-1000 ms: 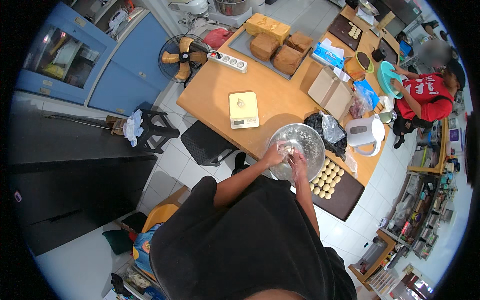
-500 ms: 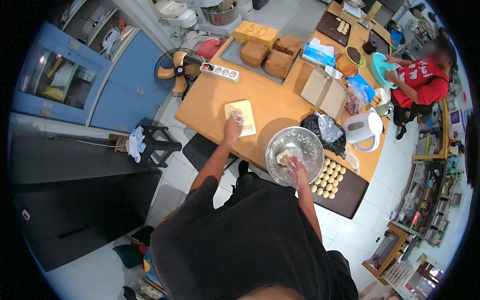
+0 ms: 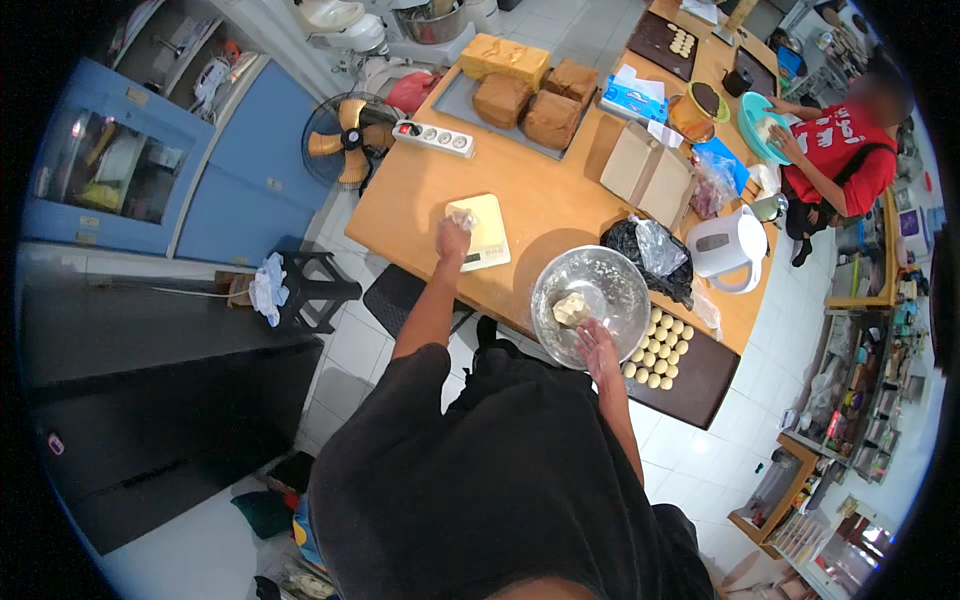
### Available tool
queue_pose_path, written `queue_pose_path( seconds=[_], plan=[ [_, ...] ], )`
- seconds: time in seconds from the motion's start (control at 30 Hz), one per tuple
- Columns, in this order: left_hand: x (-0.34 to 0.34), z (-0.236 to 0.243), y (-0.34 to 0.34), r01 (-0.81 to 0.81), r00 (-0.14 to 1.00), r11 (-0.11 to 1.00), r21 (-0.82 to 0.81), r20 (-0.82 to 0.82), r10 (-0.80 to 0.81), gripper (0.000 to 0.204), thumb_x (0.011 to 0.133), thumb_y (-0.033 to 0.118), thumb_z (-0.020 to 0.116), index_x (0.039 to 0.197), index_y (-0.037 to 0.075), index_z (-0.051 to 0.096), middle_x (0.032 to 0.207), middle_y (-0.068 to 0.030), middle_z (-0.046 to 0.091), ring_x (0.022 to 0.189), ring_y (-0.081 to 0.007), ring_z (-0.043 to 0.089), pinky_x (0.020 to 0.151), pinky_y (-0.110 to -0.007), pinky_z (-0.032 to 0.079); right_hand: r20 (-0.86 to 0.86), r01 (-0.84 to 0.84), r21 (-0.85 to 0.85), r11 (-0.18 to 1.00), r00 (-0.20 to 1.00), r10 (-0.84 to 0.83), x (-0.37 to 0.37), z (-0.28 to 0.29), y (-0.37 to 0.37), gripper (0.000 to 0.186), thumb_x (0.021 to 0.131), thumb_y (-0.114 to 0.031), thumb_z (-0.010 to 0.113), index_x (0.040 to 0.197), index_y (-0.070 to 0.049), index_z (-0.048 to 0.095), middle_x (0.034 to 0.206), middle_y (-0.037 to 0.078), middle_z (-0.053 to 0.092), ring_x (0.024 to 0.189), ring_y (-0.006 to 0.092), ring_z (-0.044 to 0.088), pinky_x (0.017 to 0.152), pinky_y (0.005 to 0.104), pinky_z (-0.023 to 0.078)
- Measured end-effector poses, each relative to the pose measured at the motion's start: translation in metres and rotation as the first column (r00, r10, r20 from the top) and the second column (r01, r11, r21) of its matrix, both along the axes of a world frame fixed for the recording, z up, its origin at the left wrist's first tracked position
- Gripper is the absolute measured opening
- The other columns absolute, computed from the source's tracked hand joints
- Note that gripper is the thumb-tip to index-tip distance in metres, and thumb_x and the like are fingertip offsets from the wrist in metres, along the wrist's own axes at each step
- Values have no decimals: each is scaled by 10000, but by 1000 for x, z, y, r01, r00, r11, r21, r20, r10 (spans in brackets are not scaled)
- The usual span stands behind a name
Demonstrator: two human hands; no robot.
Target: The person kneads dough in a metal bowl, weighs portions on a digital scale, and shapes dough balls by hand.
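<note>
My left hand (image 3: 453, 238) is closed at the left edge of a pale yellow kitchen scale (image 3: 489, 240), with a small whitish piece of dough (image 3: 462, 217) at its fingertips. The fingers partly hide that piece. Inside a large metal bowl (image 3: 625, 290) smeared with flour, my right hand (image 3: 598, 348) reaches over the near rim, fingers apart and nothing held. A lump of dough (image 3: 571, 308) lies in the bowl just beyond those fingers. Beside the bowl, several round dough balls (image 3: 657, 350) sit in rows on a dark tray (image 3: 700, 385).
A black plastic bag (image 3: 645, 255), a white kettle (image 3: 727, 248) and an open cardboard box (image 3: 648, 175) stand right of the bowl. Brown loaves (image 3: 550, 122) fill a tray at the back, near a power strip (image 3: 434, 138). A person in red (image 3: 840, 150) handles a turquoise bowl (image 3: 752, 125).
My left hand has shifted from over the scale to its left edge. My right hand has drawn slightly away from the dough lump. The view has tilted a little.
</note>
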State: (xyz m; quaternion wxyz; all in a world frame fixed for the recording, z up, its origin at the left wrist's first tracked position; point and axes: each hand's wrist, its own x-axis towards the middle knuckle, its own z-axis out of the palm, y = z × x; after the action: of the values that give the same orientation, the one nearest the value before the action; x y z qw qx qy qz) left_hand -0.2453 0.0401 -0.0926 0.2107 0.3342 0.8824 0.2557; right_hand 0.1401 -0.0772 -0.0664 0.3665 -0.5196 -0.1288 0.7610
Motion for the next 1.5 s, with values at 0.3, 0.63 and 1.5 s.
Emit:
queue_pose_path(
  seconds=[0.3,0.63,1.5],
  plan=[
    [-10,-21,-11,101,994,960,263,16,-109,256,869,187,589,1092,88,667,1020,-218,603,1001,-388,582,871,-457,467,-44,92,-81,992,994,-96,10,-17,0,313,977,-271,481,1245,-110,489,1243,35,539,1175,200,512,912,371,446],
    [23,29,-14,-109,984,838,535,175,16,196,875,81,603,1043,0,661,831,-98,673,780,-165,627,717,-319,493,-16,67,-128,989,997,-70,6,-28,7,290,979,-272,483,1225,-120,505,1221,20,543,1158,192,517,889,366,439],
    [225,11,-90,680,734,734,-1,-18,-679,193,789,135,611,918,-4,647,890,-247,654,849,-413,646,741,-486,517,576,-305,293,906,812,88,1,-38,18,288,909,-291,639,1061,-48,618,930,38,637,828,117,601,661,250,467]
  ],
)
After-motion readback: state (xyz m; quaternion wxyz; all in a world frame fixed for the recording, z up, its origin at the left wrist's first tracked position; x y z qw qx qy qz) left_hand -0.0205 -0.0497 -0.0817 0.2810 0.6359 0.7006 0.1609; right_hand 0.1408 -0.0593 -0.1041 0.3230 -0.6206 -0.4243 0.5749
